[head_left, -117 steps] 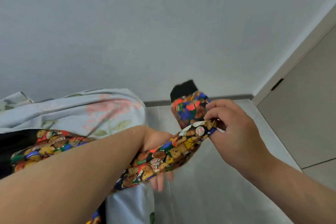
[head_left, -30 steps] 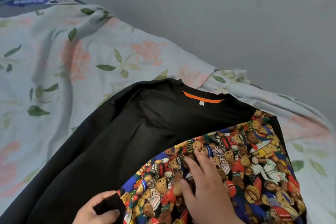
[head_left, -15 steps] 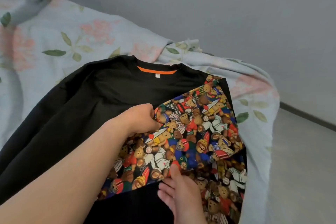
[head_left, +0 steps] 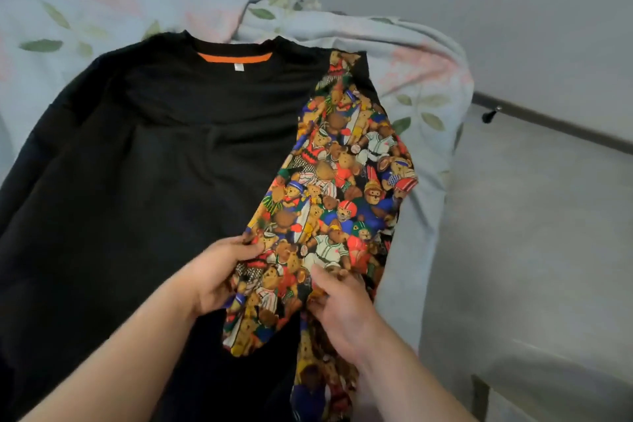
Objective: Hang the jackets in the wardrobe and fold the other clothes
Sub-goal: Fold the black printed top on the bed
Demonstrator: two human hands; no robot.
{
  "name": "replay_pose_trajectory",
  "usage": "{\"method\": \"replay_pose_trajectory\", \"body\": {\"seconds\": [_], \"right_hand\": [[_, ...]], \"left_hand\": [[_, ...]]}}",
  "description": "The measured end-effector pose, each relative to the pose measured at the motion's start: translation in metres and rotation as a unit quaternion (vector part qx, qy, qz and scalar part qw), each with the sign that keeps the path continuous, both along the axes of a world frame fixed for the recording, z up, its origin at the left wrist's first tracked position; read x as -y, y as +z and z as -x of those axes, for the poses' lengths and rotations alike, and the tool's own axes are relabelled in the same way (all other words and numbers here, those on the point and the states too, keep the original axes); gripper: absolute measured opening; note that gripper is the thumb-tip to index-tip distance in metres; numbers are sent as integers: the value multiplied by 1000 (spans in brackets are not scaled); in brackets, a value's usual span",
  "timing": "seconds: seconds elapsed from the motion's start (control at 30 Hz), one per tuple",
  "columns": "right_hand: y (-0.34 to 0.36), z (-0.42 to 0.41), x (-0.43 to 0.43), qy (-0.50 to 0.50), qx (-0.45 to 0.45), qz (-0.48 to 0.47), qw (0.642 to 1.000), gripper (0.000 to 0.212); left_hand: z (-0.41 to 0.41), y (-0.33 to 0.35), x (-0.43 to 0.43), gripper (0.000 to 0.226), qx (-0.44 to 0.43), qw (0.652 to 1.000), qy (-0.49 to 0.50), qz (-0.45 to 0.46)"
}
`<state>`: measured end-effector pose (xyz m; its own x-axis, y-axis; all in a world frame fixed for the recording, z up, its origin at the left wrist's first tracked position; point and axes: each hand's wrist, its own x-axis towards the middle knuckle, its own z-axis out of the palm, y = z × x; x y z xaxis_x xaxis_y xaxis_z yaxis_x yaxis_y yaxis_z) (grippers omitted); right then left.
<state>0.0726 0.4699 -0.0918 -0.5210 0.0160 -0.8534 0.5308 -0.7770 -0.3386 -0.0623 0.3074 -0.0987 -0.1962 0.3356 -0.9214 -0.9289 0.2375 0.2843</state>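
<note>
Bedspread (head_left: 428, 55): pale blue, pink flowers and green leaves, rumpled, covering the bed and draped over its right edge.

Black sweatshirt (head_left: 154, 164): spread flat across the middle of the bed, neckline toward the far edge, body running to the near edge and out of view at the left.

Floor (head_left: 531, 216): grey, right of the bed, with a dark baseboard (head_left: 565, 127) along the wall.

Printed sleeve (head_left: 342, 181): teddy-bear pattern in many colours, lying along the sweatshirt's right side, close to the bed's right edge, lower part bunched up between the 2 hands.

Left hand (head_left: 219, 274): clamped on the sleeve's left border near the bed's near edge, thumb on top, fingers curled underneath.

Right hand (head_left: 339, 308): just beside it on the sleeve's right border, thumb pressed on the print, fingers closed around the cloth from the other side.

Neck band (head_left: 236, 57): orange strip inside the collar.

Label (head_left: 238, 68): 1 small white tag just below the strip.

Small black object (head_left: 489, 115): on the floor by the baseboard, too small to identify.
</note>
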Motion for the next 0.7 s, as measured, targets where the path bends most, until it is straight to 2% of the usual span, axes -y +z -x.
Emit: {"method": "replay_pose_trajectory", "body": {"seconds": [0.03,0.07,0.1,0.17,0.23,0.33,0.4,0.5,0.57,0.6,0.63,0.7], "right_hand": [[3,-10,-2,14,-1,-6,1000,30],[4,-19,-6,8,4,-19,1000,26],[5,-24,-13,-11,6,-32,999,24],[7,-33,-24,-67,4,-34,997,22],[7,-42,-31,-93,6,6,996,26],[-3,-65,-24,10,43,33,998,20],[-14,-81,-14,81,88,-25,992,13],[-23,-103,-6,156,133,-164,965,26],[-25,-112,-5,276,108,-230,927,60],[-28,-115,-8,276,92,-244,925,70],[-28,-112,-15,256,84,-239,933,64],[-22,-99,-33,177,73,-225,956,27]], "left_hand": [[-18,0,-2,25,-2,1000,11,-11],[-34,0,-3,23,-26,999,-20,-12],[-44,2,-5,21,-69,994,-89,-13],[-59,8,-8,19,-144,961,-236,-16],[-67,11,-11,22,-146,942,-302,-6],[-85,12,-14,20,-107,954,-277,49],[-98,13,-8,20,-69,964,-247,66],[-117,11,6,20,-36,947,-304,96],[-124,5,13,15,-86,921,-360,121],[-123,2,17,17,-113,911,-377,124],[-119,0,20,22,-149,902,-386,122],[-96,12,5,25,-139,904,-385,119]]}}
